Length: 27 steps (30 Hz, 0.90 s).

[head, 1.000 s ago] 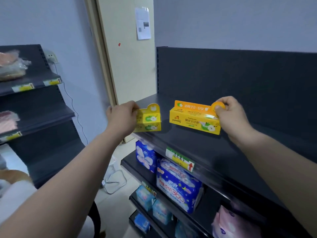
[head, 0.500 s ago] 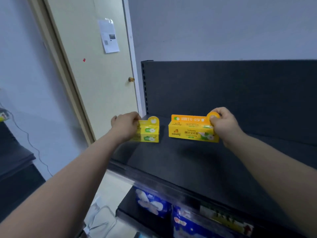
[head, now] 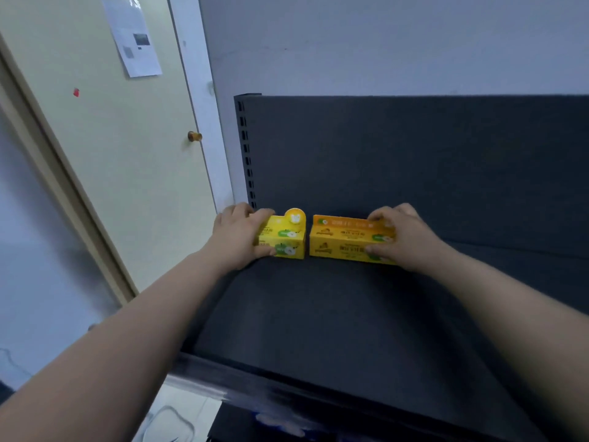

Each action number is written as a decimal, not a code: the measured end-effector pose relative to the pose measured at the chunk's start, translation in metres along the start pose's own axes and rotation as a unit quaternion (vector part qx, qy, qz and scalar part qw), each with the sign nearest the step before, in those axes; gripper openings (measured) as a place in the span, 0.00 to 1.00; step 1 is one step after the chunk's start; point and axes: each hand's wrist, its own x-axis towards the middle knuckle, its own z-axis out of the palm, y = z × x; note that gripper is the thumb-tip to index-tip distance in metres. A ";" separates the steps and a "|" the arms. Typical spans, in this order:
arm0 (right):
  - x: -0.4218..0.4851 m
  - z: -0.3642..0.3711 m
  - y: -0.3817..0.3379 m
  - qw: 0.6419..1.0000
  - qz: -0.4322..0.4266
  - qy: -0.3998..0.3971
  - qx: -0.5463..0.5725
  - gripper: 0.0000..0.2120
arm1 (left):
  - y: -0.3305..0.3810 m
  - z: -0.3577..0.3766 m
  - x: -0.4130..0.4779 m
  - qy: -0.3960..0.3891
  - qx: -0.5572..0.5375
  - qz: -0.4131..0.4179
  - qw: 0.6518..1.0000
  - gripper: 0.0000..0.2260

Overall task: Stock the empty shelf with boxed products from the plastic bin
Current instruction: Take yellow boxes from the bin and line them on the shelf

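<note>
Looks like placing: yellow box (head: 288, 242) is being held in the left grip (head: 237, 239), orange box (head: 342, 242) in the right grip (head: 404, 239), on the shelf (head: 318, 314). Letting go is probably being called for next.

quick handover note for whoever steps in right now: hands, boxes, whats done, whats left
Left hand: grips the left end of the yellow box.
Right hand: grips the right end of the orange box.
Both boxes appear to sit on the dark shelf, far back near the back panel at its left end. They are side by side with a thin gap between them.
Done: these two boxes are placed, and they are the only ones that show on this shelf.
Left: let go of both, then bring more boxes from the bin, which is not in view.
</note>
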 end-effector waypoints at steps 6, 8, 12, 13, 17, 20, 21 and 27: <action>0.006 0.003 0.003 0.997 0.011 0.054 -0.046 0.25 | 0.002 0.013 0.028 0.037 -0.011 0.023 0.999 0.36; 0.007 0.004 0.002 0.993 0.009 0.075 -0.088 0.27 | 0.003 0.017 0.034 0.053 -0.028 0.039 0.997 0.35; 0.009 0.009 -0.001 0.985 0.008 0.111 -0.128 0.27 | 0.003 0.025 0.042 0.085 -0.014 0.047 0.995 0.32; 0.009 0.010 -0.001 0.984 0.011 0.119 -0.134 0.27 | 0.004 0.026 0.043 0.089 -0.008 0.037 0.995 0.32; 0.010 0.012 -0.001 0.983 0.019 0.114 -0.145 0.30 | 0.010 0.026 0.044 0.073 0.015 0.013 0.997 0.36; 0.006 0.009 0.000 0.982 0.007 0.112 -0.150 0.33 | 0.024 0.019 0.037 0.079 0.037 0.004 0.996 0.39; 0.004 0.006 0.000 0.982 -0.002 0.116 -0.151 0.33 | 0.032 0.015 0.034 0.087 0.035 0.010 0.996 0.38; -0.032 -0.015 0.002 0.982 -0.035 0.132 -0.133 0.31 | 0.113 -0.014 0.004 0.140 -0.025 0.084 0.986 0.33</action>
